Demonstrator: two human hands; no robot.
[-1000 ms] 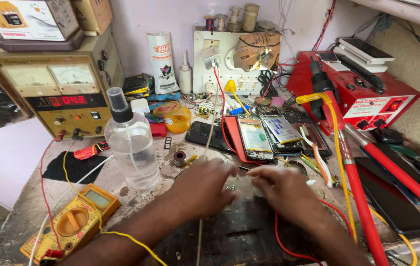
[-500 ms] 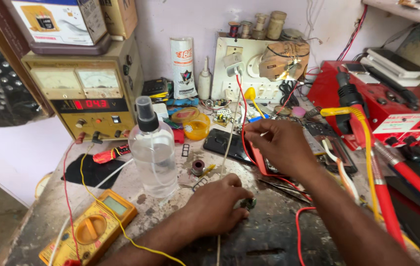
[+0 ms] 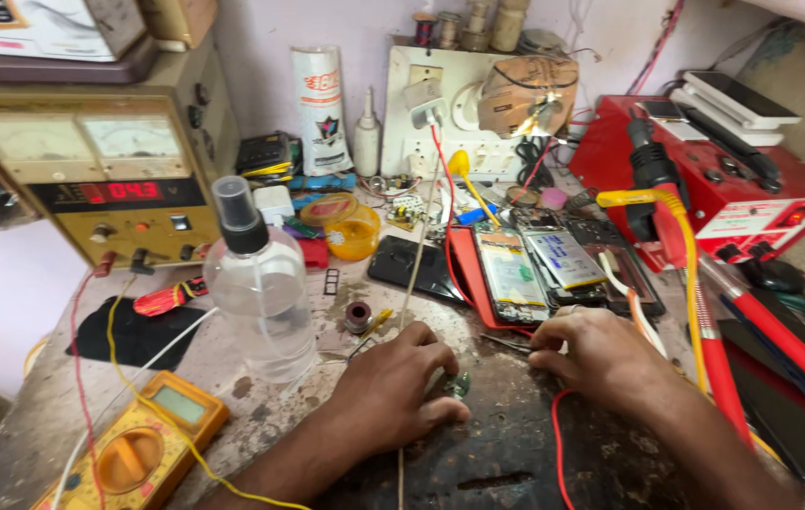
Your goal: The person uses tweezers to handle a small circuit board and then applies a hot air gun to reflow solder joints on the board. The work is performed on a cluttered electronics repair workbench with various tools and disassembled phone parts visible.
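Observation:
My left hand rests on the dark, worn bench top and pinches a small green component between thumb and forefinger. My right hand lies just to the right of it. Its curled fingertips sit on the end of a thin metal tool, which looks like tweezers and points left toward the component. A thin pale wire runs from the wall socket board down under my left hand. A red wire passes beneath my right wrist.
A clear spray bottle stands left of my hands, with a yellow multimeter in front of it. Behind them is a bench power supply. Several opened phones lie beyond my hands, and a red station with red and yellow cables stands at right.
My right hand has come back from the opened phones to the bench beside my left hand. My left hand has stayed on the small component.

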